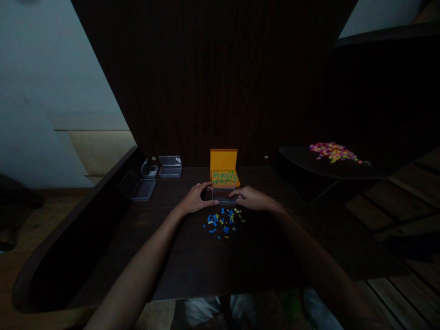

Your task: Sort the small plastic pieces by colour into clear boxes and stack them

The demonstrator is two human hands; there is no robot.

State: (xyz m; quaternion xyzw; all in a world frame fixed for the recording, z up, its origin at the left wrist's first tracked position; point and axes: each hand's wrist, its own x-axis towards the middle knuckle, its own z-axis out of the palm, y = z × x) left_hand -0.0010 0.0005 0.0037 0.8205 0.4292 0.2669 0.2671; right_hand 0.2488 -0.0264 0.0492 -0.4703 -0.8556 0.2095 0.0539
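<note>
A small clear plastic box (pixel 224 200) lies on the dark wooden table in front of me, with something reddish-brown inside it. My left hand (pixel 198 199) grips its left side, thumb at the near edge and fingers at the far corner. At the box's right side is my right hand (pixel 253 198), fingers bent and drawn together, the index fingertip over the inside; anything it pinches is too small to make out. Just beyond stands an open yellow case (pixel 223 160) with green pieces in its base. Loose blue and yellow little pieces (pixel 226 222) are scattered on the near side.
Clear plastic boxes stand at the back left: one with its lid raised (pixel 170 171), a smaller one (pixel 149 171) and a shallow one (pixel 143 189). A heap of pink and yellow bits (pixel 332 151) lies on a curved side shelf (pixel 302 164). A dark panel (pixel 213 82) rises behind.
</note>
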